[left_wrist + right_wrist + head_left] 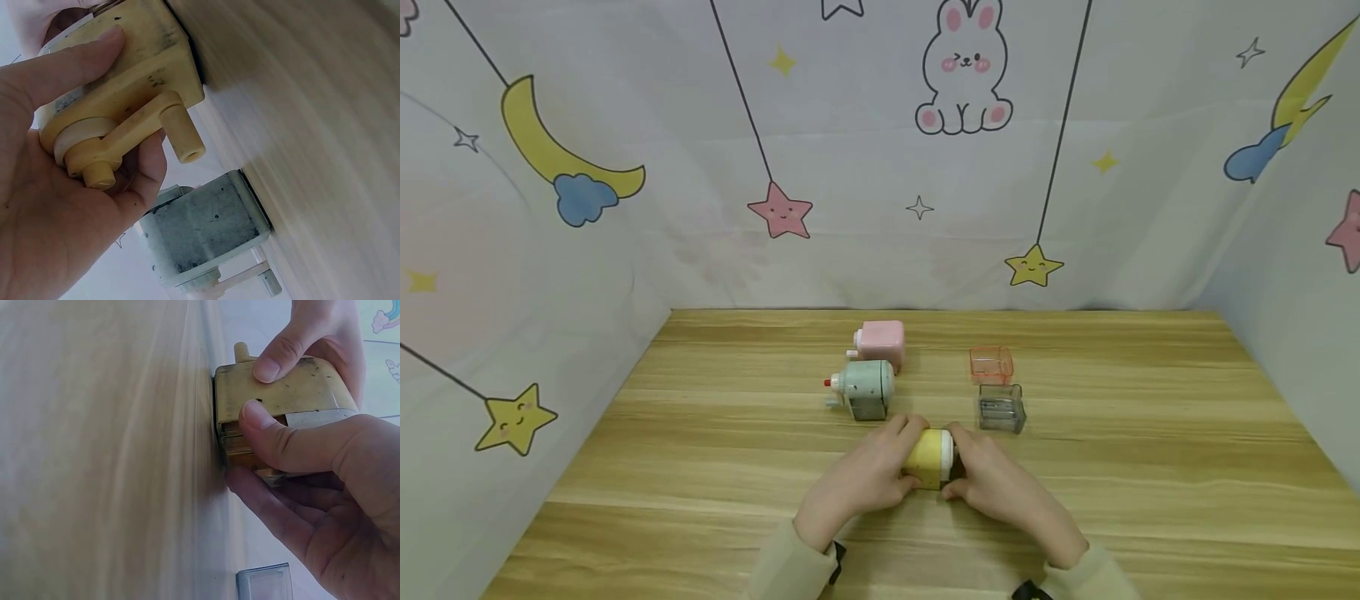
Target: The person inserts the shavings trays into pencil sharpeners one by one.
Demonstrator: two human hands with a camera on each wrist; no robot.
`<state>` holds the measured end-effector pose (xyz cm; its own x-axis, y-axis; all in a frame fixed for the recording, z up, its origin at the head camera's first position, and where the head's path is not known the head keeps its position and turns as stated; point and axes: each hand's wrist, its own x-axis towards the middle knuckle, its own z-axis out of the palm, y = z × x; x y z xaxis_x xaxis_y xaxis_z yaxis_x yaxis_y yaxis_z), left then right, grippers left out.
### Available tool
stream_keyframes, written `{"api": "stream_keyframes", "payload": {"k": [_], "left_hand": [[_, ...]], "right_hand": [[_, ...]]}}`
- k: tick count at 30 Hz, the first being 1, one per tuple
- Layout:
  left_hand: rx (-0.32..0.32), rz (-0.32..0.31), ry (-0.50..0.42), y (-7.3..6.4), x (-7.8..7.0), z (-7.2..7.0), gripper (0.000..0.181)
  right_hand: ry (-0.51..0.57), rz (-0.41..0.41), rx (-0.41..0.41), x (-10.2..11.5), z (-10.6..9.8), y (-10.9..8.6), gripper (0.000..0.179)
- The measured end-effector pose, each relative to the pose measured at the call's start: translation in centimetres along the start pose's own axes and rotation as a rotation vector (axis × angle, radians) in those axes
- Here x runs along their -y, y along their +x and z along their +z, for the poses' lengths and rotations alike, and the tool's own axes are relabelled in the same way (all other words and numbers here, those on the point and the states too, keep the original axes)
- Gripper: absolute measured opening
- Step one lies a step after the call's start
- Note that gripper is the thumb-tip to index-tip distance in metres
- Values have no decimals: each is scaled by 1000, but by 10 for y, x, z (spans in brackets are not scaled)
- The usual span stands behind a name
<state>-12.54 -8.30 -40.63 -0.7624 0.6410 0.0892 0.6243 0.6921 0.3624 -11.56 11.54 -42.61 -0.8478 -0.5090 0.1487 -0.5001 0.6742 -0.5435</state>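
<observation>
Two hands, one yellow sharpener (both gripping)

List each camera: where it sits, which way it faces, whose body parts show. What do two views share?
Head: worn on the head, faces forward and down over the tabletop; left hand, right hand and sleeves show.
Left wrist: on that wrist, faces the crank side of the yellow sharpener; left hand large, part of the right at upper left.
Right wrist: on that wrist, faces the sharpener's opposite end; right hand large, left hand behind.
Shared: both wrist views show the yellow sharpener and both hands.
</observation>
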Motion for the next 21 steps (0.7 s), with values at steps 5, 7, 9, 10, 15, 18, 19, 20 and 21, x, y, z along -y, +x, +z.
{"api": "stream_keyframes", "payload": {"k": [5,7,9,10,15,18,19,20,21], "left_hand": [[-7,6,0,0,0,0,56],[-11,8,4,0,0,0,56],[-13,9,7,0,0,0,56],[-13,9,7,0,0,1,56],[-11,8,4,0,0,1,56],[-11,9,3,0,0,1,56],[-12,10,2,0,0,0,56],[-12,11,2,0,0,1,56],[-14,13,4,0,-1,0,56]], "right_hand": [[7,22,1,1,0,0,60],[11,29,-1,1,0,0,60],[12,31,-5,1,1,1,60],[12,30,-7,1,1,1,60],[15,16,-14,0,2,1,59],[21,11,-15,-1,2,1,59],[22,10,-15,-1,3,1,59],[25,11,-14,-1,3,1,59],[27,12,-13,-1,3,1,59]]}}
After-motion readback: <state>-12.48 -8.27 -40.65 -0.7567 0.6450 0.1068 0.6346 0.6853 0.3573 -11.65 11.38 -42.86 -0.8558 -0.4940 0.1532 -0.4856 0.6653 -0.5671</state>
